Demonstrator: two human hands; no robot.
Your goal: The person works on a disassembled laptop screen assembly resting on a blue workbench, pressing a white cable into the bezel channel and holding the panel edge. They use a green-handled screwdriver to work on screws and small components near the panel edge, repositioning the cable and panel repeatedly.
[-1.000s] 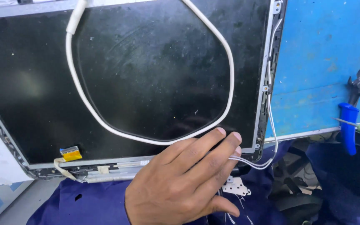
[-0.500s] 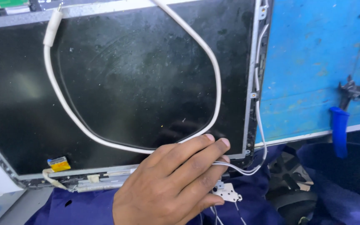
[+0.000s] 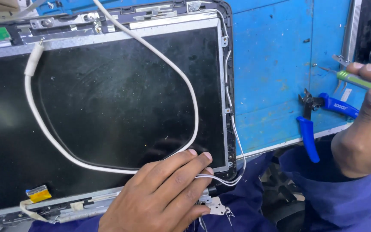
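My left hand (image 3: 159, 197) presses flat, fingers open, on the laptop screen panel's (image 3: 108, 107) lower corner over thin white wires (image 3: 224, 180), while my right hand (image 3: 366, 124) pinches what seems a green-handled screwdriver (image 3: 355, 79) off to its right.

Glossy black glass on the screen panel (image 3: 121, 107), smeared and speckled with dust, throwing back dull reflections. Over it loops a smooth white cable (image 3: 108, 165), rubbery-looking plastic with a soft sheen. The frame strips (image 3: 108, 32) along the top read as bare brushed metal, scuffed. The blue worktop (image 3: 271, 64) is painted, matt, chipped and scratched. The cutters (image 3: 310, 129) show dark steel jaws and shiny blue plastic grips. Dark blue cloth (image 3: 245, 210) below, matt and creased, possibly cotton.
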